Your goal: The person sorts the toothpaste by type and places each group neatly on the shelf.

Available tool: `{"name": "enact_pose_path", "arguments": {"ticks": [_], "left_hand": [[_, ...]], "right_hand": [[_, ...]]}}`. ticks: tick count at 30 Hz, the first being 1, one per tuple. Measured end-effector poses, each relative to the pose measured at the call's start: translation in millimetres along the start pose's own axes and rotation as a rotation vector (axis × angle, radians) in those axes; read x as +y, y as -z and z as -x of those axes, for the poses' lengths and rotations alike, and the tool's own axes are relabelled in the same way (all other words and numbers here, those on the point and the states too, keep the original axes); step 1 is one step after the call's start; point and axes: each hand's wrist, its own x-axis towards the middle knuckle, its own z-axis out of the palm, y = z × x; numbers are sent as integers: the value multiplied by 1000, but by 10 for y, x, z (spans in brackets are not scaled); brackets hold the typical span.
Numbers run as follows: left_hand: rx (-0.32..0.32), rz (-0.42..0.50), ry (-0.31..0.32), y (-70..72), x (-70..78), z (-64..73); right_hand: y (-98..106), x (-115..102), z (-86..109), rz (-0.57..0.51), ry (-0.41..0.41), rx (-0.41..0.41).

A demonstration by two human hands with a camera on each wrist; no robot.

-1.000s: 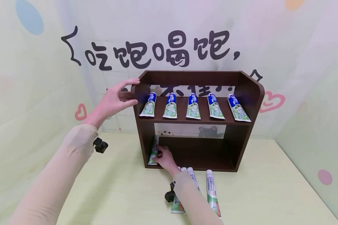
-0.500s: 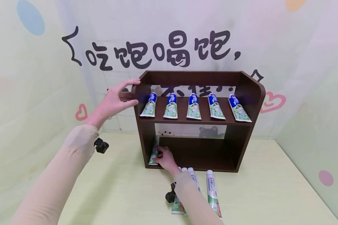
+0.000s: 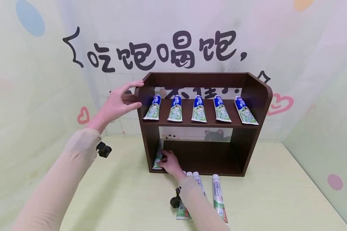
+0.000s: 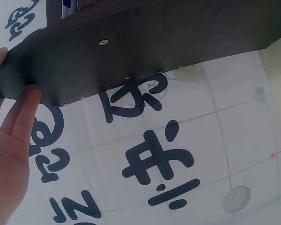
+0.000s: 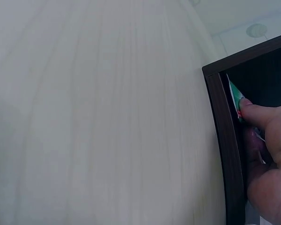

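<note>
In the head view my right hand (image 3: 171, 163) reaches into the lower compartment of a dark brown two-tier shelf (image 3: 196, 124). Thumb and fingers pinch a white and green toothpaste tube (image 3: 158, 158), which lies against the left wall, cap end toward the back. The right wrist view shows the thumb on the tube's green end (image 5: 236, 96); the fingers are partly hidden. My left hand (image 3: 114, 102) touches the shelf's upper left side with extended fingers. In the left wrist view its fingers (image 4: 30, 101) rest against the dark side panel (image 4: 112, 51).
Several blue and green toothpaste tubes (image 3: 198, 109) stand in a spaced row on the upper tier. More white and green tubes (image 3: 218, 199) lie on the pale table (image 3: 277, 192) before the shelf, some partly covered by my right forearm. A printed curtain (image 3: 173, 19) hangs behind.
</note>
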Motion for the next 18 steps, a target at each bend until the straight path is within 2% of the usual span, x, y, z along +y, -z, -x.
{"name": "enact_pose_path", "arguments": {"ticks": [9, 13, 18], "left_hand": [[3, 10, 5, -16, -257, -61], [5, 20, -2, -13, -265, -62], [11, 11, -1, -4, -252, -55]], "right_hand": [[52, -39, 5, 9, -21, -9], [92, -85, -2, -2, -17, -26], [184, -167, 8, 53, 25, -45]]}}
